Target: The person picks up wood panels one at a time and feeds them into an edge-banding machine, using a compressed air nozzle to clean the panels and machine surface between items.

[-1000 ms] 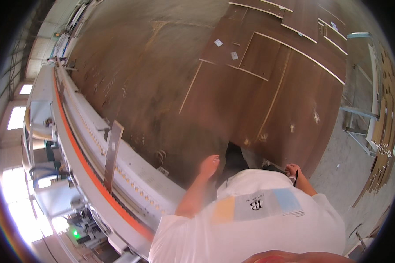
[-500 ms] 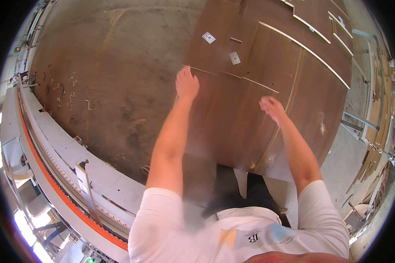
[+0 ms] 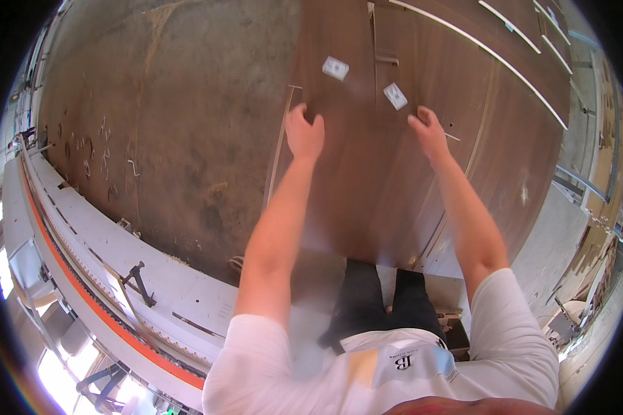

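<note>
Large dark brown wood-grain panels [image 3: 367,187] lie in front of me, low in a stack or side by side. My left hand [image 3: 306,135] is over their left part, close to the pale left edge, thumb and fingers apart and curved. Over the right part is my right hand [image 3: 429,135], its fingers loosely bent and apart. Neither hand visibly holds anything; whether the fingertips touch the surface is hard to see. Beyond the hands lie two small white printed labels, the left label [image 3: 336,68] and the right label [image 3: 395,96], the latter close to my right fingertips.
A long white machine bed [image 3: 180,283] with an orange strip [image 3: 104,311] curves along the left. Bent metal pieces [image 3: 105,162] are scattered on the stained concrete floor [image 3: 208,104]. More brown panels with pale edges lie far right, beside metal rails [image 3: 581,183].
Both hands have moved: the right one forward, the left one slightly rightward. A dark gap now shows between the far panels, and the labels sit farther apart. The view has shifted a little.
</note>
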The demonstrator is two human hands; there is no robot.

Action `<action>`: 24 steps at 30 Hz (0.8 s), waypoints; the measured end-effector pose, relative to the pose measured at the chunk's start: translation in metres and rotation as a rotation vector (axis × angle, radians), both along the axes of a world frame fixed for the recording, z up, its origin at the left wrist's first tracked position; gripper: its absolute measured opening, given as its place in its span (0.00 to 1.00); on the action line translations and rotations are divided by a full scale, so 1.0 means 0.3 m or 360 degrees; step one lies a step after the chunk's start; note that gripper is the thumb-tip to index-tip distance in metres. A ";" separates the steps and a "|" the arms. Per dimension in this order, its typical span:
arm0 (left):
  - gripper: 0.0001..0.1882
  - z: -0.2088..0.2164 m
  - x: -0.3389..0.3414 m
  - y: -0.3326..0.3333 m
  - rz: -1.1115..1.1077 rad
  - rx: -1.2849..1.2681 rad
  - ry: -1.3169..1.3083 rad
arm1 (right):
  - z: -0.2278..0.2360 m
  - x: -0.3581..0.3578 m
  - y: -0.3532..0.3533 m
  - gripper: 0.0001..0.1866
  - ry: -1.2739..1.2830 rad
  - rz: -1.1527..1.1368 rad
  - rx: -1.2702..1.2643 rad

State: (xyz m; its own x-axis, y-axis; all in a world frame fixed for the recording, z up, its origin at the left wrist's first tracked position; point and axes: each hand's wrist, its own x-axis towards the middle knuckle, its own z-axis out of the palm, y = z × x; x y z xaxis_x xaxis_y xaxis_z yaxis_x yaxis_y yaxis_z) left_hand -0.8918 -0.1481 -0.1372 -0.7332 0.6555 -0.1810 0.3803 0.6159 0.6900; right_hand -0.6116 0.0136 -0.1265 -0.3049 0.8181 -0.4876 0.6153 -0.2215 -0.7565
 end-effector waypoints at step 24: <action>0.19 0.579 0.560 -0.528 0.0561 0.0391 -0.0974 | 0.501 0.306 -0.346 0.23 -0.0355 -0.0136 0.0116</action>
State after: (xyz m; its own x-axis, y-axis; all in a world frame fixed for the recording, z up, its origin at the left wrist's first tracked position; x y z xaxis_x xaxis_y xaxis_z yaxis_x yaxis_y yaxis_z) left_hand -0.7239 -0.3064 0.0364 -0.7227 0.4741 -0.5029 -0.3074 0.4312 0.8483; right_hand -0.5199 -0.0901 0.0238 -0.1246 0.8717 -0.4738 0.7502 -0.2298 -0.6200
